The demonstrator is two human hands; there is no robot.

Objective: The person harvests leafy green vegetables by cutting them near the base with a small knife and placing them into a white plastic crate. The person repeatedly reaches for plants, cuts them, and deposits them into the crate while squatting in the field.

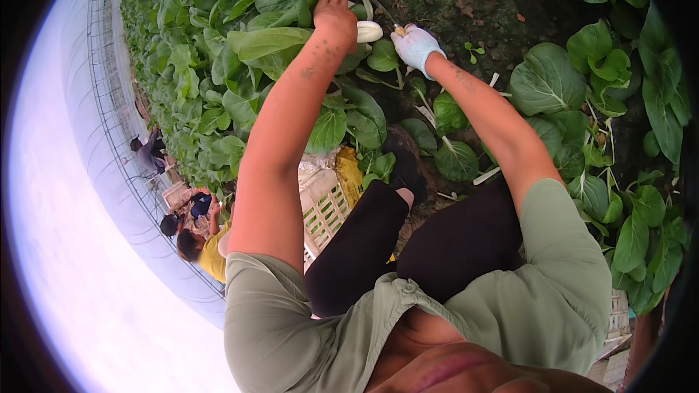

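Note:
My left hand [334, 17] is bare and reaches into the dense leafy greens, palm against a plant, fingers stretched upward. Beside its wrist the pale stem base of a leafy green [369, 31] sticks out, its leaves [267, 46] spreading to the left behind the wrist. My right hand [417, 47] wears a white glove and is closed around the wooden handle [401, 30] of a small tool with a thin curved metal blade [384, 10]. That blade lies close to the stems at the edge of the standing plants. Whether the left fingers grip anything is hard to see.
Loose leaves [457, 159] and cut greens [549, 79] lie on the dark soil [453, 5] at the right. A plastic crate [322, 204] with a yellow bag [349, 174] stands by my legs. Other people [205, 248] work at the left, beside the greenhouse frame.

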